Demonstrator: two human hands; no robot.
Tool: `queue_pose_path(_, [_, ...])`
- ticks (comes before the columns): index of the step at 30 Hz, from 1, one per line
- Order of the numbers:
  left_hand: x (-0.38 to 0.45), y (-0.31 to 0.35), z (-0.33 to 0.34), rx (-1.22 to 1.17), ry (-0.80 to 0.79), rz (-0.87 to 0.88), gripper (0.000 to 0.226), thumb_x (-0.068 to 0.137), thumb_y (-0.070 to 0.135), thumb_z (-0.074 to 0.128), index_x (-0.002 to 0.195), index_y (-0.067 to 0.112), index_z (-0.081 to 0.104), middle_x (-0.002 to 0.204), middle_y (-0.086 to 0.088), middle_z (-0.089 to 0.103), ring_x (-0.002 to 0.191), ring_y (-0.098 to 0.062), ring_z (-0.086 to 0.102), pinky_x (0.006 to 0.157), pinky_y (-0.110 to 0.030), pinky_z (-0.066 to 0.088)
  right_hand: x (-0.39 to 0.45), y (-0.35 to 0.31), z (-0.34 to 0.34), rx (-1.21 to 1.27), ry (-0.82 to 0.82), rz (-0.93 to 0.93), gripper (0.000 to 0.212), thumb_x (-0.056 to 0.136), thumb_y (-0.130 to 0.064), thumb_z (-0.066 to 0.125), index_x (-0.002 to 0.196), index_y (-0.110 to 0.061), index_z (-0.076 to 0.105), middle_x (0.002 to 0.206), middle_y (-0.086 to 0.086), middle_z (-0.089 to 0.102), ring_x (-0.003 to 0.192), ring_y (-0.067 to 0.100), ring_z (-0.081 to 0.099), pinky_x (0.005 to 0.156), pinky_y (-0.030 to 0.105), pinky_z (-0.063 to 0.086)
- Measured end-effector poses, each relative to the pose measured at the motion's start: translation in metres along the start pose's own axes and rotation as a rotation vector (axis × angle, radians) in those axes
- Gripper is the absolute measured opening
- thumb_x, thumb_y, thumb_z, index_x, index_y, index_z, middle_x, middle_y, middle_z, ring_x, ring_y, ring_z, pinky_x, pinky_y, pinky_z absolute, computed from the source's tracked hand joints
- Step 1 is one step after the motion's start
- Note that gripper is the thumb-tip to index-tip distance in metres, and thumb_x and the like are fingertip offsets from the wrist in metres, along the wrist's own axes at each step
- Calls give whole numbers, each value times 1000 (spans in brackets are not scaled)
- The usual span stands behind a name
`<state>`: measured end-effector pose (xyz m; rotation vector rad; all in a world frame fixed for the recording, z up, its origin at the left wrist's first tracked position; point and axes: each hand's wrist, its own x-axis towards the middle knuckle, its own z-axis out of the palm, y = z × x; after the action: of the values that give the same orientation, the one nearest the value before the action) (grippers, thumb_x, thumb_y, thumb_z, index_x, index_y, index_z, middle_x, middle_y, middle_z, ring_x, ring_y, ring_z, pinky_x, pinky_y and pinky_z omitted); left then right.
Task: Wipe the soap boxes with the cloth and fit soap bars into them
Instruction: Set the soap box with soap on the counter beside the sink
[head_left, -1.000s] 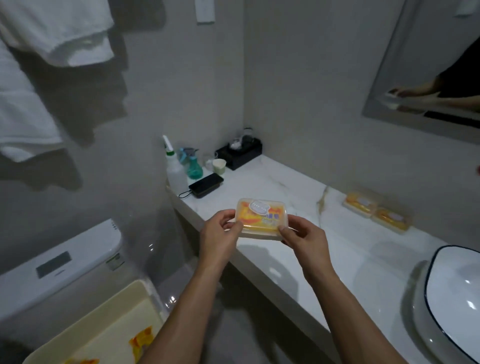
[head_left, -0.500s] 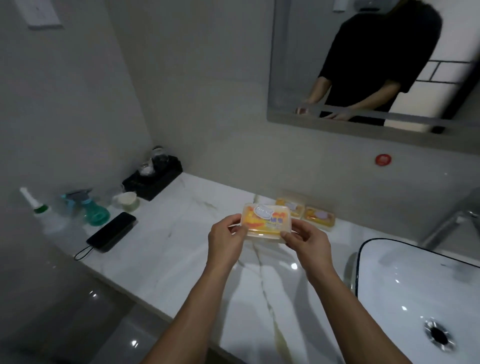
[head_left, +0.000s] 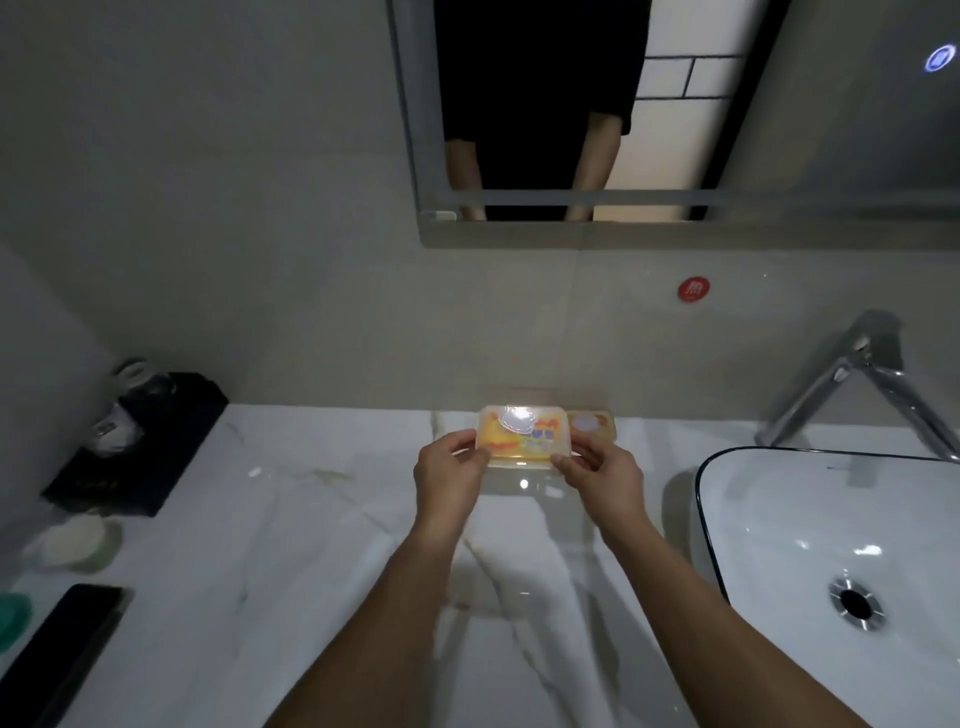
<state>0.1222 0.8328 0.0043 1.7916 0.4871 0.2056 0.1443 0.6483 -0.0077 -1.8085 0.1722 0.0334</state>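
Note:
A clear plastic soap box (head_left: 524, 436) with a yellow-orange label and a white round sticker is held just above the white marble counter (head_left: 311, 545), near the back wall. My left hand (head_left: 451, 475) pinches its left end and my right hand (head_left: 602, 473) pinches its right end. Behind it against the wall lies another soap box (head_left: 592, 423), mostly hidden by the held one. No cloth is in view.
A white basin (head_left: 831, 571) with a black rim and a chrome tap (head_left: 857, 374) is on the right. At the left stand a black tray with glasses (head_left: 135, 436), a small cup (head_left: 78, 543) and a black phone (head_left: 62, 644). A mirror hangs above.
My view has swung right from the toilet side to face the counter and mirror. Both hands have carried the soap box forward toward the boxes at the back wall.

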Motion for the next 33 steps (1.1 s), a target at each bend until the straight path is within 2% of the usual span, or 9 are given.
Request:
queue_pose_path(3, [20,-20,9,33,-39,-34,16,80,16,74,84,32,74,81,15,73,81,-1,69,77,-19,52,12,17,11,-51,18,40,31,81,-15,79,111,-22,74,98,-8,77,90,11,73,89,42,59])
queue_pose_path(7, [46,-48,24,86,-55,-59,19,81,22,75,100,23,78,88,11,75,69,16,62,62,-2,44,33,39,23,-108,21,86,32,82,-20,80,113,-22,74,96,-13,75,90,7,72,90,39,59])
queue_pose_path(13, [94,-62,49,112,-40,-65,16,84,21,72,98,27,76,85,17,70,89,-6,68,74,-11,45,88,59,37,-164,9,96,34,82,-23,80,115,-18,73,101,-1,77,93,16,73,90,32,55])
queue_pose_path(16, [115,-58,61,157,-20,-24,22,84,10,70,105,17,74,88,13,65,87,-8,64,68,-3,39,115,62,42,-187,-1,64,29,82,-18,79,111,-18,75,95,0,76,90,20,72,87,34,57])
queue_pose_path(19, [134,-53,72,194,-4,23,28,81,-2,66,105,10,74,90,9,64,79,3,57,59,6,33,137,65,44,-200,-23,52,26,82,-11,78,107,-15,76,92,2,76,85,21,71,87,43,58])
queue_pose_path(22, [146,-55,80,185,-35,76,41,76,-13,60,111,5,72,97,5,66,81,13,52,63,6,34,151,69,45,-215,-15,48,27,79,-8,79,104,-14,76,87,3,73,78,18,65,84,46,57])
queue_pose_path(25, [151,-61,84,105,-43,27,46,73,-16,56,109,9,72,95,4,70,74,7,61,64,0,41,154,70,46,-251,-29,40,25,78,-9,80,103,-14,77,83,4,72,76,20,64,82,42,57])
queue_pose_path(30, [155,-70,81,120,-35,10,42,77,-4,60,111,17,74,86,9,70,66,23,57,59,1,39,153,68,47,-340,-63,-2,22,83,-14,77,105,-12,77,90,12,75,81,24,66,77,32,49])
queue_pose_path(33, [156,-67,82,125,-40,7,43,77,-4,58,109,20,74,86,11,70,69,15,61,60,-1,41,152,63,48,-374,-80,-3,19,84,-16,75,103,-11,76,87,10,74,79,23,65,73,29,47])
